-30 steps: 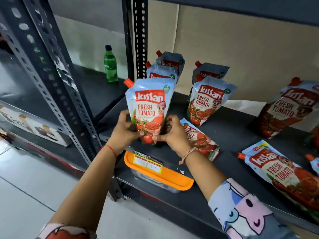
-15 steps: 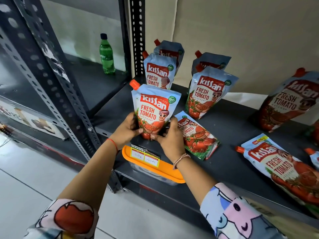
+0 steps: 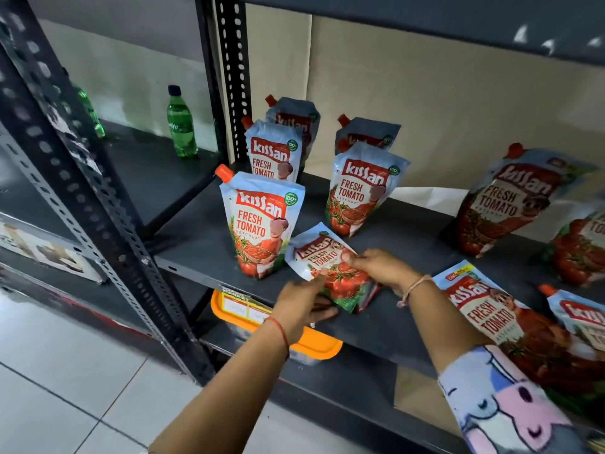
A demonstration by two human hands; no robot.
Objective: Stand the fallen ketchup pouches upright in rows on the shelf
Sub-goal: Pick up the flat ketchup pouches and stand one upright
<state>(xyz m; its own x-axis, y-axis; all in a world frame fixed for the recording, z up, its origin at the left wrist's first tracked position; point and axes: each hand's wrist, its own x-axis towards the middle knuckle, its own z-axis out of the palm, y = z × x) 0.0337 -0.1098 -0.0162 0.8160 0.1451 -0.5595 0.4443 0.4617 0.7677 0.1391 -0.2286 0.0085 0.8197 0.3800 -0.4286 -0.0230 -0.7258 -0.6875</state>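
Step in hand: picking up the small fallen Kissan ketchup pouch (image 3: 330, 267) that lies flat near the front edge of the dark shelf (image 3: 409, 237).
Left hand (image 3: 302, 301): on the pouch's lower left edge, fingers tucked partly under it; looks like a closing pinch, full grip not confirmed.
Right hand (image 3: 376, 265): thumb and fingers pinching the pouch's upper right edge.
Pouch position: just right of the front standing pouch (image 3: 260, 224), apart from it; top tilted away toward the back left.
Left row: three pouches upright, front one plus the second pouch (image 3: 273, 152) and a third behind, partly hidden.
Second row: middle pouch (image 3: 360, 188) upright with one more behind it; front slot of this row is open.
Still down: large fallen pouch (image 3: 504, 326) at right; others at the right edge are blurred.
Off-task: green soda bottle (image 3: 180, 124) on the neighbouring shelf; orange-lidded container (image 3: 314, 342) on the shelf below.
Next move, judged: lift the pouch, turn its base down, set it in front of the middle pouch, flatten the gusset so it stands.
Risk, judged: soft base may slump, or nudge the front standing pouch.
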